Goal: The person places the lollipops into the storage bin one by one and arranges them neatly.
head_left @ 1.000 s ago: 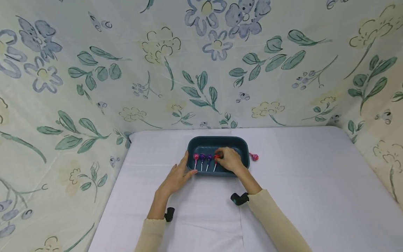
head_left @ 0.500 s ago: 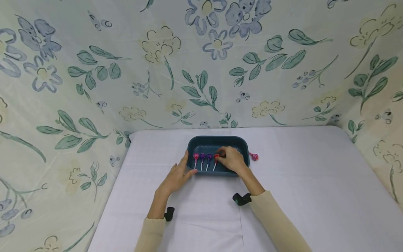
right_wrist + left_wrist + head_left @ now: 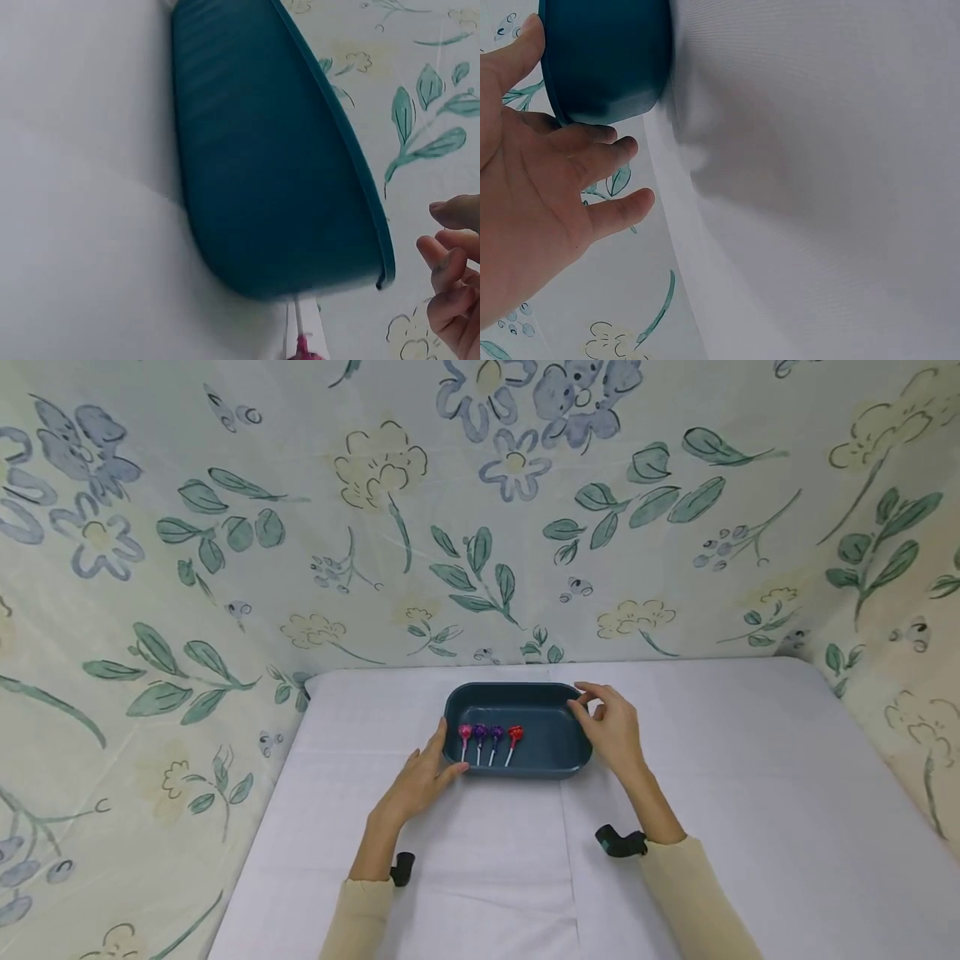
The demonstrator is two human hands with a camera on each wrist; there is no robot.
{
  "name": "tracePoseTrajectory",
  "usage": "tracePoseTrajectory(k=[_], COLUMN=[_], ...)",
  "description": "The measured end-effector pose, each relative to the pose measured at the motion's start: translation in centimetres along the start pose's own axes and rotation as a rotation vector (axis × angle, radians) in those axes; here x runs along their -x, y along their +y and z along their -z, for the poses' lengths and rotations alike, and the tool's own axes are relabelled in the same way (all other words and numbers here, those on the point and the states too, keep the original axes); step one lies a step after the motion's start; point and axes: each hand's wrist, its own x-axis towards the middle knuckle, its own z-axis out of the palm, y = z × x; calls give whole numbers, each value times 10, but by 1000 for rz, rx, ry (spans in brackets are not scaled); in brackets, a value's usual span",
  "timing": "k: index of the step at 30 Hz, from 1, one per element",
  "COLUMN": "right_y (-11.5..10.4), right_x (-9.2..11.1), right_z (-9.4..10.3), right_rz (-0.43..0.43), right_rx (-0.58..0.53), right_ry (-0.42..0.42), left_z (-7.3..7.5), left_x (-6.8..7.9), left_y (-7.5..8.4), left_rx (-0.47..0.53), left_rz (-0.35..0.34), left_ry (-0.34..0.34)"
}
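Note:
A dark blue tray (image 3: 553,739) holds a row of lollipops on its left half: a pink lollipop (image 3: 465,732), two purple ones and a red lollipop (image 3: 515,733), sticks toward the person. My left hand (image 3: 418,785) rests against the tray's left end, fingers extended and thumb at the near rim. Over the tray's right end is my right hand (image 3: 618,735), its fingers bent loosely with nothing between them. In the right wrist view another pink lollipop (image 3: 303,348) lies outside the tray by its end; the right hand hides it in the head view.
A white cloth (image 3: 750,777) covers the table. Floral fabric (image 3: 480,527) hangs behind it and along the sides. Each wrist carries a small black camera.
My right hand has let go of the red lollipop, leaving it in the row, and moved right to the tray's end. The left hand has stayed at the tray's left side.

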Motion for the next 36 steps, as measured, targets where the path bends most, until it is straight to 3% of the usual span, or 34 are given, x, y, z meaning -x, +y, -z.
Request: tracePoseTrajectory(k=[4, 7, 17, 24, 36], right_y=[21, 34, 53, 57, 60], right_x=[5, 13, 37, 37, 37], right_z=[16, 20, 2, -6, -2], right_rz=[-93, -164, -407, -418, -426], right_rx=[-16, 31, 201, 203, 186], right_ry=[92, 135, 53, 106, 107], left_z=[0, 0, -1, -2, -3], left_x=[0, 1, 1, 0, 0], left_y=[1, 2, 2, 2, 1], left_rx=[1, 3, 1, -5, -13], left_rz=[0, 3, 7, -4, 7], left_ry=[5, 7, 17, 20, 6])
